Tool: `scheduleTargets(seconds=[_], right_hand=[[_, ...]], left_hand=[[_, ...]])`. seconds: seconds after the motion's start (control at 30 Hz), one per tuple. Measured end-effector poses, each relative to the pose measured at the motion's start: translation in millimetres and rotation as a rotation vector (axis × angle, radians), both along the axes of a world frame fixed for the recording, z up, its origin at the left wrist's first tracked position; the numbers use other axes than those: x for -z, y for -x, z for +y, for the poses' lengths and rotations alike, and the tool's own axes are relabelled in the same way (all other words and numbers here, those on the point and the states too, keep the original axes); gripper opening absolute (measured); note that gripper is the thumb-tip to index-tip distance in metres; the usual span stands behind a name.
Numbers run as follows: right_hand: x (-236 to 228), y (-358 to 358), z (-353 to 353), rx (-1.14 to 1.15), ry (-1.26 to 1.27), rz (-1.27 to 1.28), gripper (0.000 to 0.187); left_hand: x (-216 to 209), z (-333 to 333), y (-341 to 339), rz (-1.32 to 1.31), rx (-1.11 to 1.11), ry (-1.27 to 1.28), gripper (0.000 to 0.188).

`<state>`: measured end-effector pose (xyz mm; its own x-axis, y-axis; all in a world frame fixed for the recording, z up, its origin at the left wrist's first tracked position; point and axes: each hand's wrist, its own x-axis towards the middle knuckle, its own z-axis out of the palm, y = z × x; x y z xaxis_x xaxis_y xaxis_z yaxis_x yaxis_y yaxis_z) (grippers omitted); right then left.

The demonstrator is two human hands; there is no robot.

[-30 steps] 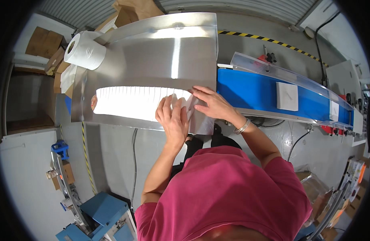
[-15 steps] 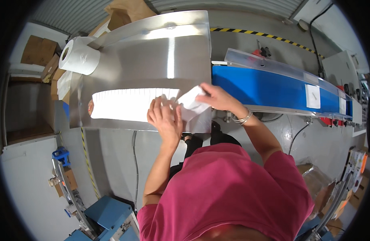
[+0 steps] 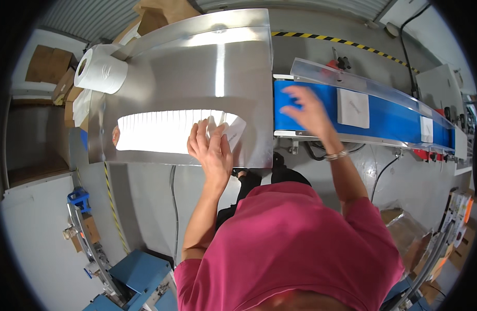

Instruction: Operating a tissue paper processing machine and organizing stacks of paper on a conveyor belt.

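Observation:
A long row of overlapping white squares, which look like folded paper napkins [image 3: 155, 129], lies on the metal table. My left hand [image 3: 210, 150] rests at the row's right end, fingers spread and touching the napkins there; the endmost one is fanned out beyond the fingertips. Over the near end of the blue conveyor belt [image 3: 389, 114], my right hand [image 3: 312, 114] is blurred by motion, its fingers apart and nothing in it. To its right, a white napkin [image 3: 353, 109] with a small grey mark lies flat on the belt. Another white napkin [image 3: 426, 129] lies farther along.
A big white paper roll [image 3: 106, 72] sits at the table's back left corner. The metal table [image 3: 171, 78] has a raised back edge. A clear guard [image 3: 347, 83] runs along the conveyor's far side. Cardboard boxes [image 3: 46, 72] stand at the left, and a cable [image 3: 172, 212] hangs below.
My right hand has let go of a white napkin, now on the belt, and moved right from the table to the conveyor. The earlier napkins there have travelled right. My left hand stays at the row.

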<state>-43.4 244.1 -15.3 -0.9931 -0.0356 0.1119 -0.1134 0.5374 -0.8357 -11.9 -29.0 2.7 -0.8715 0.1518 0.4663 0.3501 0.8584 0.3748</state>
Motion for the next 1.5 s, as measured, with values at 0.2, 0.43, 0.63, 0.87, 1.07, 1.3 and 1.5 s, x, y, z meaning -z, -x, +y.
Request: scheduleTargets(seconds=[0.2,0.43,0.63,0.87,1.07,1.3,1.5], right_hand=[[10,38,-73,-0.560,0.138,-0.066,0.048],[32,10,-28,-0.151,0.365,-0.375,0.037],[78,-3,78,0.644,-0.256,0.007,0.040],[8,21,-15,-0.013,-0.127,0.107,0.041],[7,45,-91,-0.551,0.122,-0.096,0.047],[41,19,-54,-0.255,0.479,-0.312,0.031],[86,-9,70,0.604,-0.079,-0.062,0.035]], left_hand=[[-6,4,2,-0.026,0.050,0.048,0.019],[3,-13,6,0.008,-0.059,-0.036,0.036],[1,-12,11,0.011,-0.017,0.000,0.033],[4,-15,9,0.022,-0.005,0.001,0.031],[-7,-11,9,-0.006,0.046,0.049,0.030],[-1,-23,16,0.004,-0.079,-0.009,0.033],[1,-26,16,0.002,-0.073,0.015,0.030]])
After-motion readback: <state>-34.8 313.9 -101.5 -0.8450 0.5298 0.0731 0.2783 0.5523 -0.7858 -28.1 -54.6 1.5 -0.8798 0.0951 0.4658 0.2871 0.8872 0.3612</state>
